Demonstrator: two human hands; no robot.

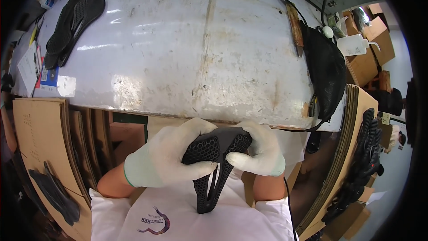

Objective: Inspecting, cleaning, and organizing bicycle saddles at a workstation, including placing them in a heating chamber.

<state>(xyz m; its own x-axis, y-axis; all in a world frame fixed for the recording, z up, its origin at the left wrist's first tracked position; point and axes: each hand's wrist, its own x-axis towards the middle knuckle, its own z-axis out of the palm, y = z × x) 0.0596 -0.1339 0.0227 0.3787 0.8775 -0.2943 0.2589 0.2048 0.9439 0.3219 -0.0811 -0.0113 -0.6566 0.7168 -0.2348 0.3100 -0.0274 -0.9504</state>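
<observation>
A black bicycle saddle (207, 200) with a honeycomb lattice and a long central slot is held close to my body, its narrow end pointing down toward me. My left hand (171, 154), in a white glove, grips its wide end on the left, thumb lying across the lattice near the slot. On the opposite side my gloved right hand (261, 149) is closed round the other wing, thumb pressed on the front face. The fingers behind the saddle are mostly hidden.
Ahead lies a scuffed white table (169, 53). More black saddles (73, 27) rest at its far left. On its right are a black bag (327, 71) and a wooden-handled tool (294, 27). Cardboard boxes (42, 138) flank me, with several black saddles (361, 156) on the right one.
</observation>
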